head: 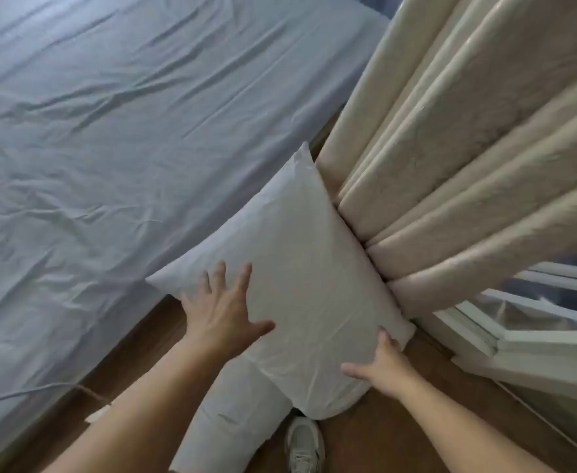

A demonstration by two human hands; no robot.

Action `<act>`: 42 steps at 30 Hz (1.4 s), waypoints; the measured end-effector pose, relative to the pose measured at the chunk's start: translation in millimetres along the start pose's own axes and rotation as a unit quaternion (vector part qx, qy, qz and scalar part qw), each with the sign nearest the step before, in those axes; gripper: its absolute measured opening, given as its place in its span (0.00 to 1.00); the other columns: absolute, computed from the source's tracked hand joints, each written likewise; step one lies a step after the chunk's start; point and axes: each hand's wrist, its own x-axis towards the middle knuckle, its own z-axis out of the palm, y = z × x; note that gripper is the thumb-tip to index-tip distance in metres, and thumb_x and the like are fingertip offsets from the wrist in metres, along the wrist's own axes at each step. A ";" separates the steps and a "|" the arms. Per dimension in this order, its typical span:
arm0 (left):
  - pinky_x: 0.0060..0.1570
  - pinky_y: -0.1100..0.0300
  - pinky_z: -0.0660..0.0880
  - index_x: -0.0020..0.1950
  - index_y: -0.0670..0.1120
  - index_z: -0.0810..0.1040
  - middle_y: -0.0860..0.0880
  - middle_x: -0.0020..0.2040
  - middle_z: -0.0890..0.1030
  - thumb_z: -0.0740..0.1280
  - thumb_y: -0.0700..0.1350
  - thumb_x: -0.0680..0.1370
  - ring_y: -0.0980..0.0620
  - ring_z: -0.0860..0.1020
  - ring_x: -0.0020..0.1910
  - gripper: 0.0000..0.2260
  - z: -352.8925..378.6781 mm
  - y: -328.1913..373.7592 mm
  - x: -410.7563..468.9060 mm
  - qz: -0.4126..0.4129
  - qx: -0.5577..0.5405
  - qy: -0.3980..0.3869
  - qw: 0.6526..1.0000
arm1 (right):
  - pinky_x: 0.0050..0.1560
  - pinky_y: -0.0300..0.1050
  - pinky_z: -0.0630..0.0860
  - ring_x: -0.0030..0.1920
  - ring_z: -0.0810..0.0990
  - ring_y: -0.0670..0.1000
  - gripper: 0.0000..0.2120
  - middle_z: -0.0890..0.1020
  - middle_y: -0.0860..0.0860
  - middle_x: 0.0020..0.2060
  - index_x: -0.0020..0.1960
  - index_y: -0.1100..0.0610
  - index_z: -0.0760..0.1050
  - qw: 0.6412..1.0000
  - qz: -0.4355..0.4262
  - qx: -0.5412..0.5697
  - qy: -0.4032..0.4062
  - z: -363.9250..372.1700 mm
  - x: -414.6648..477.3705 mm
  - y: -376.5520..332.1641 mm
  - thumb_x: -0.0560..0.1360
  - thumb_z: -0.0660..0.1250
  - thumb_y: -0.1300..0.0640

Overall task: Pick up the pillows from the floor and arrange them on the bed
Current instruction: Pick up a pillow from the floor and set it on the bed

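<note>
**Both hands on a white pillow between bed and curtain**

The bed [109, 131] filled the left of the view, its pale blue sheet creased all over; its far and left sides ran out of frame, and only the near edge showed, slanting down over the wooden floor [375, 435]. A thin cord [24, 392] lay across the sheet's lower edge, its ends not traceable.

The left hand [222, 312] lay flat on the white pillow [300, 268] with fingers spread wide, palm pressed to the near left face, clasping nothing. The pillow stood tilted on its lower corner in the narrow strip between bed edge and curtain, its upper corner reaching above the mattress line and its right side touching the curtain folds. Its lower end hid part of a white trouser leg [232, 421]; just below it, a light sneaker [304, 445] was cut off by the frame's bottom.

The right hand [382, 365] cupped the pillow's lower right edge, thumb out along the face, fingers partly tucked out of sight behind it.

The cream curtain [468, 148] hung in thick folds at right, covering most of the window frame [536, 336]. Open floor remained only at the bottom right.
</note>
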 end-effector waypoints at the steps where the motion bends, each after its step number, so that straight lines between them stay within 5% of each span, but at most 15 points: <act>1: 0.70 0.31 0.51 0.76 0.59 0.38 0.44 0.79 0.43 0.68 0.73 0.61 0.38 0.44 0.77 0.55 11.0 2.5 31.6 0.020 0.035 0.018 0.999 | 0.70 0.52 0.64 0.73 0.61 0.59 0.64 0.55 0.56 0.77 0.78 0.54 0.39 0.999 0.022 0.032 -0.004 9.3 22.8 6.1 0.59 0.79 0.38; 4: 0.69 0.30 0.44 0.74 0.56 0.31 0.42 0.79 0.39 0.67 0.77 0.52 0.37 0.40 0.77 0.64 34.9 10.1 114.4 0.024 0.048 0.089 0.995 | 0.70 0.58 0.64 0.73 0.63 0.58 0.73 0.58 0.53 0.77 0.78 0.50 0.37 0.975 0.127 0.181 -0.007 30.5 91.1 28.9 0.49 0.77 0.28; 6: 0.69 0.31 0.47 0.74 0.56 0.34 0.40 0.79 0.47 0.66 0.78 0.48 0.37 0.47 0.77 0.66 59.1 11.4 155.7 0.040 0.038 0.099 0.994 | 0.71 0.59 0.64 0.70 0.67 0.57 0.76 0.63 0.52 0.74 0.78 0.50 0.40 0.948 0.153 0.278 0.007 51.3 130.5 49.2 0.43 0.75 0.24; 10: 0.56 0.40 0.69 0.68 0.48 0.60 0.40 0.63 0.73 0.69 0.74 0.52 0.38 0.73 0.62 0.52 91.3 -3.0 200.2 0.067 0.015 0.114 0.991 | 0.69 0.55 0.67 0.64 0.73 0.57 0.72 0.72 0.53 0.69 0.77 0.54 0.53 0.932 0.156 0.323 0.051 83.3 179.5 48.1 0.43 0.70 0.20; 12: 0.46 0.46 0.71 0.61 0.47 0.66 0.41 0.57 0.78 0.70 0.70 0.59 0.38 0.77 0.56 0.40 92.0 -7.9 203.2 0.083 -0.009 0.124 0.989 | 0.61 0.49 0.73 0.54 0.78 0.56 0.55 0.79 0.53 0.57 0.70 0.59 0.67 0.925 0.130 0.348 0.085 93.1 185.0 42.7 0.54 0.74 0.27; 15: 0.39 0.51 0.66 0.49 0.47 0.68 0.42 0.47 0.81 0.70 0.65 0.67 0.38 0.78 0.46 0.25 69.6 -10.9 181.6 0.147 -0.014 0.156 0.977 | 0.43 0.41 0.77 0.46 0.80 0.57 0.14 0.82 0.54 0.44 0.52 0.60 0.80 0.914 0.064 0.367 0.161 97.8 159.7 13.8 0.72 0.71 0.51; 20: 0.38 0.50 0.69 0.48 0.48 0.70 0.41 0.44 0.81 0.67 0.62 0.72 0.37 0.79 0.44 0.19 -29.7 -45.4 120.5 0.179 -0.057 0.166 0.968 | 0.52 0.51 0.77 0.47 0.80 0.57 0.12 0.81 0.55 0.49 0.56 0.60 0.77 0.911 -0.014 0.364 0.192 79.8 48.1 -77.9 0.74 0.63 0.64; 23: 0.39 0.50 0.68 0.47 0.49 0.69 0.39 0.46 0.82 0.65 0.65 0.71 0.36 0.79 0.47 0.20 -119.9 -107.4 95.3 0.094 -0.104 0.202 0.969 | 0.45 0.47 0.76 0.44 0.81 0.53 0.08 0.82 0.54 0.45 0.47 0.52 0.76 0.923 -0.107 0.309 0.202 64.7 -39.1 -154.3 0.73 0.63 0.63; 27: 0.41 0.49 0.69 0.53 0.48 0.72 0.36 0.49 0.81 0.65 0.66 0.71 0.34 0.80 0.50 0.24 -247.5 -232.4 48.0 -0.061 -0.197 0.264 0.942 | 0.37 0.46 0.71 0.39 0.79 0.58 0.03 0.80 0.60 0.36 0.40 0.60 0.75 0.940 -0.248 0.177 0.156 92.9 -153.4 -311.8 0.71 0.64 0.63; 29: 0.43 0.48 0.71 0.56 0.48 0.73 0.36 0.51 0.81 0.65 0.68 0.69 0.34 0.80 0.51 0.27 -298.0 -311.1 14.2 -0.146 -0.245 0.291 0.913 | 0.40 0.49 0.72 0.43 0.79 0.57 0.04 0.80 0.56 0.37 0.40 0.59 0.76 0.933 -0.326 0.059 0.137 137.3 -215.8 -397.6 0.72 0.65 0.59; 31: 0.45 0.47 0.74 0.58 0.47 0.74 0.37 0.53 0.81 0.63 0.70 0.68 0.34 0.80 0.51 0.31 -331.5 -393.2 -24.8 -0.220 -0.292 0.297 0.882 | 0.47 0.52 0.77 0.42 0.79 0.56 0.05 0.80 0.57 0.38 0.40 0.59 0.76 0.925 -0.361 0.072 0.093 189.7 -278.3 -475.7 0.71 0.68 0.56; 36: 0.54 0.46 0.73 0.69 0.43 0.70 0.36 0.66 0.75 0.64 0.62 0.74 0.34 0.77 0.59 0.31 -327.7 -543.7 -99.3 -0.374 -0.390 0.252 0.803 | 0.45 0.44 0.72 0.44 0.78 0.53 0.06 0.79 0.56 0.41 0.45 0.56 0.78 0.888 -0.460 -0.017 -0.021 319.9 -394.4 -604.3 0.70 0.71 0.55; 40: 0.39 0.54 0.78 0.62 0.41 0.72 0.37 0.50 0.80 0.65 0.56 0.74 0.39 0.81 0.40 0.24 -284.2 -592.3 -120.2 -0.422 -0.445 0.132 0.779 | 0.47 0.50 0.78 0.42 0.81 0.57 0.04 0.81 0.55 0.39 0.42 0.55 0.80 0.867 -0.477 -0.116 -0.084 402.1 -422.1 -608.8 0.69 0.73 0.56; 42: 0.54 0.49 0.76 0.65 0.37 0.71 0.36 0.59 0.79 0.68 0.57 0.73 0.37 0.79 0.55 0.29 -261.8 -605.4 -118.5 -0.427 -0.437 0.112 0.784 | 0.45 0.48 0.76 0.39 0.79 0.54 0.05 0.80 0.53 0.37 0.43 0.57 0.81 0.864 -0.464 -0.164 -0.110 428.4 -405.6 -588.3 0.69 0.74 0.56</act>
